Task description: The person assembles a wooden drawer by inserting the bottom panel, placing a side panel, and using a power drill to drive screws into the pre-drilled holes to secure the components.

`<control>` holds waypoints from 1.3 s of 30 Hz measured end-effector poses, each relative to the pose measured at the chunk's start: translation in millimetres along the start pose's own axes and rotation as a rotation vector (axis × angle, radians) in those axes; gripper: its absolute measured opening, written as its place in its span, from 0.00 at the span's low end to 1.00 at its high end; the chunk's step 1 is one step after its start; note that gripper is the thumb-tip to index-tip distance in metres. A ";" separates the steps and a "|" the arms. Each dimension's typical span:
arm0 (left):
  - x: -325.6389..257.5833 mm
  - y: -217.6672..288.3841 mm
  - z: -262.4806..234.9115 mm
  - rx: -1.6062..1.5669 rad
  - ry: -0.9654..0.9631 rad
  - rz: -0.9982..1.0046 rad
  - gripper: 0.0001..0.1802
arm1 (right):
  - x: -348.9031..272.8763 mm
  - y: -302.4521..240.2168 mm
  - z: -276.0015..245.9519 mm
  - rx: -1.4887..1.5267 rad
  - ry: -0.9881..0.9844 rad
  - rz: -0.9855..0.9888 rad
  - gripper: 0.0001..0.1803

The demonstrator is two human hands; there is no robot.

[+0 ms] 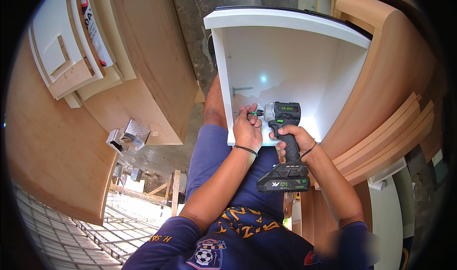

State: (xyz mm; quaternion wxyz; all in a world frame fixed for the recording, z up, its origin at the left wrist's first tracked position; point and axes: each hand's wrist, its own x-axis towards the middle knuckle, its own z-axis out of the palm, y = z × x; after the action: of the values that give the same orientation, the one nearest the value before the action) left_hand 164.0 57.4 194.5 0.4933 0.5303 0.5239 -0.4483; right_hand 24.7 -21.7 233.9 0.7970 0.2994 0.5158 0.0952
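My right hand [296,139] is wrapped round the handle of a black and grey cordless drill [286,112], whose battery hangs below my wrist. The drill lies level, its nose pointing left inside a white open-fronted drawer box [285,51]. A short bit with a green band [257,113] sticks out of the chuck. At that bit my left hand [248,127] is closed, fingertips pinched round its front end near the box's left wall. Whether a screw is also between those fingers cannot be made out. Above them a metal bolt [243,88] juts from the same wall.
At right stands a curved wood-coloured panel [400,46] with several curved strips [381,151] below it. A large plywood cabinet [143,46] is at left, bearing white curved pieces [57,46] and a small opened carton [135,134]. Concrete floor [200,13] shows between.
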 end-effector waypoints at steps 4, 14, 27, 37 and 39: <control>-1.5 0.7 1.3 0.010 0.003 0.000 0.11 | -0.5 -0.6 1.5 -0.025 0.000 -0.009 0.15; -15.4 7.1 -4.2 0.087 0.000 -0.015 0.12 | -2.8 -6.1 7.3 -0.044 -0.001 0.008 0.19; 5.8 82.7 -77.0 1.024 -0.015 0.358 0.13 | 0.1 -9.3 6.4 -0.019 0.011 0.071 0.17; -2.4 46.7 -57.0 1.301 0.112 0.777 0.13 | 1.2 -1.4 12.4 0.022 -0.013 0.033 0.14; -3.1 45.3 -57.6 1.285 0.117 0.775 0.12 | 1.7 -1.2 13.1 0.004 -0.010 0.030 0.14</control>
State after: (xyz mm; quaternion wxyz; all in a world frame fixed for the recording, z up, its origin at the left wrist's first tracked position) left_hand 206.7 115.9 206.4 0.1802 0.8832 -0.0396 -0.4313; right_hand 36.8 -26.8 235.8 0.7974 0.3094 0.5074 0.1047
